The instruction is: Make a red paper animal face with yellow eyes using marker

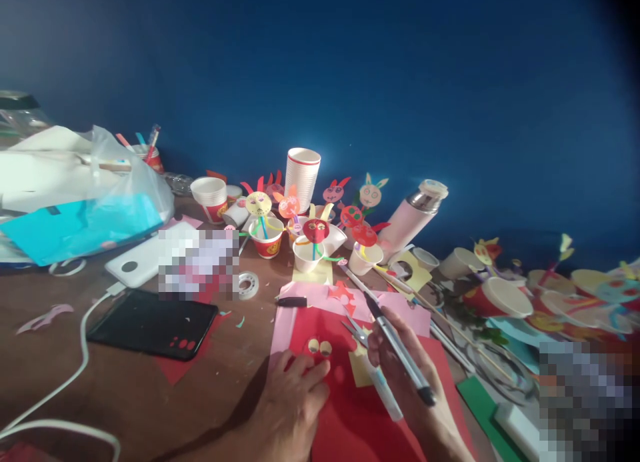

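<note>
My right hand (403,345) holds a grey and black marker pen (400,349) between thumb and fingers, its thin tip pointing up and away. The pen is above a sheet of red paper (350,415). My left hand (297,395) lies on that sheet with its fingers stretched out, gripping nothing. Just beyond its fingertips are two small yellow paper circles (320,347) with dark marks. A black cap (292,302) rests on pink paper (285,322) at the back. Scissors (357,332) and a clear glue-like tube (385,392) lie beside my right hand, partly hidden.
Paper cups with paper animal faces (315,252) stand behind the sheet. Farther back are a tall stack of cups (303,175) and a pink flask (407,219). A phone (155,325), a white power bank (150,252) with cable, and a tape roll (246,285) are left.
</note>
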Demonstrator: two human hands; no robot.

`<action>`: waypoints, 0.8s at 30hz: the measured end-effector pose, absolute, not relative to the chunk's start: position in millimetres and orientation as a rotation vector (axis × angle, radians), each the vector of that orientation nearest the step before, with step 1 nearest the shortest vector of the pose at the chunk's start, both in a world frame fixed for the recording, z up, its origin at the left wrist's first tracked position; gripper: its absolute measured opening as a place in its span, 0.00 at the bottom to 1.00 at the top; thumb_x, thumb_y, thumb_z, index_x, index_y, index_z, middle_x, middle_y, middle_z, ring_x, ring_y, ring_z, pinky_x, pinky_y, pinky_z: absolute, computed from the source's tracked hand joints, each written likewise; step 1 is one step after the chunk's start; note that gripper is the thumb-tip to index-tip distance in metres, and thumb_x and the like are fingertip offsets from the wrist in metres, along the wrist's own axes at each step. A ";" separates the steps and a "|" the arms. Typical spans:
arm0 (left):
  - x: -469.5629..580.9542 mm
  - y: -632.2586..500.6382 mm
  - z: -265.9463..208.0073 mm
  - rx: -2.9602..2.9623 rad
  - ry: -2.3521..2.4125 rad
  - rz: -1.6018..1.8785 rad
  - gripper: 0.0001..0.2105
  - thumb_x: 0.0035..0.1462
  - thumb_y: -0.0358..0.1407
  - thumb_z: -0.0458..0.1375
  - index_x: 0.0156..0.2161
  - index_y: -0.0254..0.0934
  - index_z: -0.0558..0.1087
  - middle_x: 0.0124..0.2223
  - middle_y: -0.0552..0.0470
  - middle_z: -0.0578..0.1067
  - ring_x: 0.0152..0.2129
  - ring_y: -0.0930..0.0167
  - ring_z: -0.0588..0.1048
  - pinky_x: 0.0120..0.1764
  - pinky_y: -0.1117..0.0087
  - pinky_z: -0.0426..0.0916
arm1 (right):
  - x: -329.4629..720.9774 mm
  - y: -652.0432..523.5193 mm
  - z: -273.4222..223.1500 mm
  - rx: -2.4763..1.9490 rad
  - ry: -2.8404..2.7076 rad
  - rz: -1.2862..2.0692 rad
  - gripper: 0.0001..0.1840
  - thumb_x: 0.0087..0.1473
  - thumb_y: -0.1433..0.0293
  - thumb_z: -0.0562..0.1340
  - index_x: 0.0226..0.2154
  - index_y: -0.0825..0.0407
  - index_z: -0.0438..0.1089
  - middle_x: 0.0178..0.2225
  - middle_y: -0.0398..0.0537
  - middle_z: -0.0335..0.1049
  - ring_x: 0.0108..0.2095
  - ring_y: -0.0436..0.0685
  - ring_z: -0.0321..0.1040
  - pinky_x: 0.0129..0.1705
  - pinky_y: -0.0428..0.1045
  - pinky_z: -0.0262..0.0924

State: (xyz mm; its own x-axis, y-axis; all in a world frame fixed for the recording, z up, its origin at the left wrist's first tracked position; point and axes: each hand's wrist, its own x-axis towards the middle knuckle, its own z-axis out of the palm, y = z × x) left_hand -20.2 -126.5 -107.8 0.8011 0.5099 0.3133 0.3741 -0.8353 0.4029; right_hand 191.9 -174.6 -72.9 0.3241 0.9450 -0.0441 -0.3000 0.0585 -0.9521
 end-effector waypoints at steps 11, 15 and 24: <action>-21.8 -123.8 -103.2 2.684 0.669 0.549 0.05 0.57 0.34 0.62 0.36 0.37 0.71 0.55 0.54 0.73 0.42 0.67 0.69 0.45 0.63 0.54 | 151.3 -173.0 -77.4 -1.426 -0.707 0.876 0.17 0.50 0.57 0.67 0.37 0.49 0.66 0.22 0.41 0.72 0.24 0.53 0.69 0.29 0.45 0.64; -20.4 -123.6 -103.4 2.665 0.679 0.536 0.06 0.57 0.35 0.63 0.38 0.37 0.71 0.52 0.55 0.74 0.42 0.68 0.69 0.45 0.64 0.53 | 136.6 -173.2 -84.0 -1.433 -0.655 0.853 0.20 0.44 0.59 0.71 0.39 0.48 0.68 0.28 0.43 0.75 0.29 0.56 0.74 0.33 0.47 0.68; -17.3 -125.7 -100.7 2.606 0.735 0.533 0.05 0.55 0.33 0.63 0.35 0.37 0.72 0.49 0.56 0.76 0.40 0.68 0.70 0.45 0.62 0.52 | 141.4 -181.3 -92.5 -1.746 -1.000 0.607 0.17 0.53 0.53 0.61 0.28 0.49 0.66 0.19 0.42 0.69 0.18 0.52 0.66 0.21 0.44 0.60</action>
State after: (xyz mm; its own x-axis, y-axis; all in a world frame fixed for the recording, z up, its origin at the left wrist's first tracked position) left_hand -17.3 -125.7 -100.7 0.7916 0.5566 0.2521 0.4127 -0.7912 0.4513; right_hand 141.4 -181.3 -92.5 0.5338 0.8442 0.0489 0.3465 -0.1656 -0.9233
